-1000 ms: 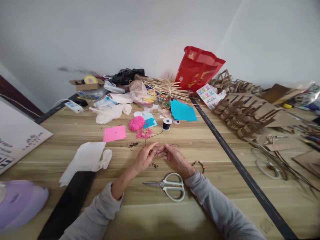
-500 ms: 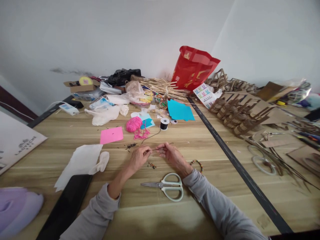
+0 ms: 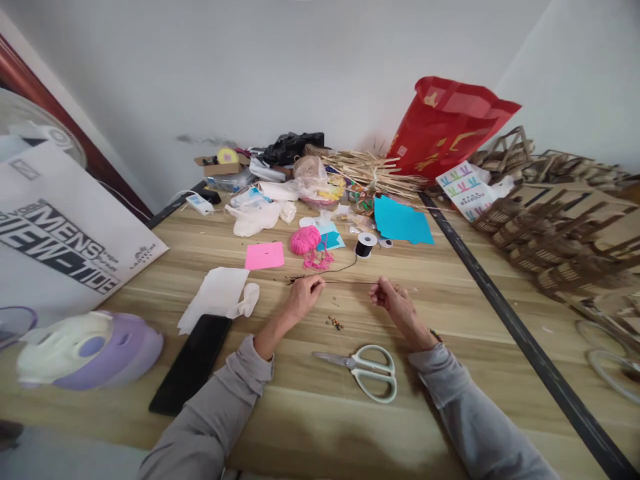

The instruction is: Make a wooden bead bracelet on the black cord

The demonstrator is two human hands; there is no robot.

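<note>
A thin black cord (image 3: 347,283) is stretched level between my two hands above the table. My left hand (image 3: 304,295) pinches one end, close to a small heap of short black pieces (image 3: 294,279). Some way to the right, my right hand (image 3: 393,298) pinches the cord between thumb and fingers. From the black spool (image 3: 366,245) behind, cord curves over toward my left hand. Below the stretched cord lie several small brown and orange beads (image 3: 335,323). Scissors with pale handles (image 3: 367,367) rest nearer to me. A beaded bracelet (image 3: 436,335) is partly hidden by my right wrist.
Pink yarn (image 3: 306,240), a pink card (image 3: 265,256) and blue sheets (image 3: 403,220) lie behind my hands. At left are a black phone (image 3: 193,363), white tissue (image 3: 213,300) and a purple-white device (image 3: 95,350). Woven baskets (image 3: 530,233) stand on the right.
My hands have moved apart, and the cord between them is now longer and straight. The camera view has turned left, bringing the white box and purple-white device further into sight.
</note>
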